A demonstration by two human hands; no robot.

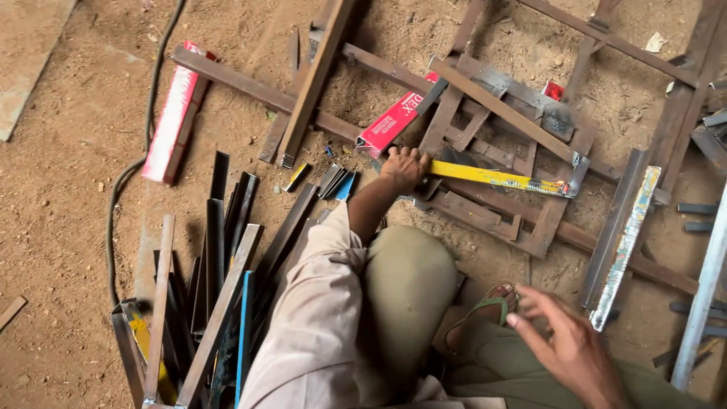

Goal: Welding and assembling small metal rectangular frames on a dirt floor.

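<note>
square (496, 179) is being set on the frame (492, 220), left hand (401, 168) clamped on it; right hand (568, 344) hovers, fingers apart. next it likely needs squaring up.

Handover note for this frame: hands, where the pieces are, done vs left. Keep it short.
Left hand: closed on the near end of the yellow bar, which lies flat across the welded metal frame on the dirt.
Right hand: open, fingers spread, holding nothing, above the sandalled foot.
Nearby: red box just beyond the left hand; loose metal strips piled at left; painted angle piece at right.
Done: bar laid on the frame.
Left: no fixing of the bar visible; strips unused.
</note>
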